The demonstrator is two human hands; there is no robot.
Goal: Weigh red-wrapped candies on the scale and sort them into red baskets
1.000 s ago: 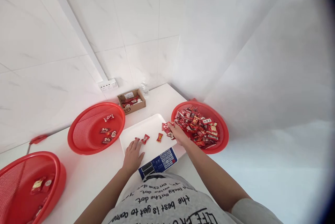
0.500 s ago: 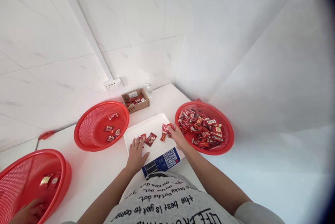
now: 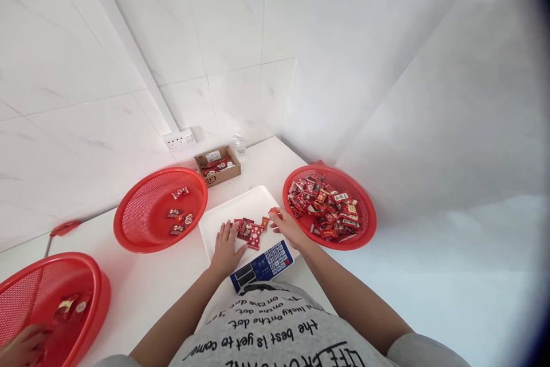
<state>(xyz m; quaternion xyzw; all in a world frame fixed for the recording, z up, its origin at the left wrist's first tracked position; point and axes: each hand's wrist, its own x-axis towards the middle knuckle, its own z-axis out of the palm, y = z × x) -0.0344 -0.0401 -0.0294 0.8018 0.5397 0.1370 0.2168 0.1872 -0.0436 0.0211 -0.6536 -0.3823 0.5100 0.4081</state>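
A white scale [image 3: 236, 202] with a blue keypad panel lies in front of me. My left hand [image 3: 226, 251] rests flat on the left part of its tray, fingers stretched out, the tips at a small red wrapped candy [image 3: 237, 224] that they partly cover. Beside it lie a dark red candy [image 3: 245, 228], a red dotted candy [image 3: 254, 237] and a little orange-red candy [image 3: 264, 223]. At the tray's right edge, my right hand [image 3: 289, 229] is closed in a pinch on a small red candy [image 3: 275, 213].
Wrapped candies fill a red basket [image 3: 373, 212] at right. Another red basket [image 3: 124, 206] at left holds several candies. A co-worker's hand [image 3: 26, 344] is inside a third basket [image 3: 103, 304]. A cardboard box [image 3: 224, 174] and clear plastic item [image 3: 239, 146] stand by the wall.
The red dotted candy has left my right hand and lies on the tray among the others. My right hand now pinches a smaller red candy. My left hand has barely moved.
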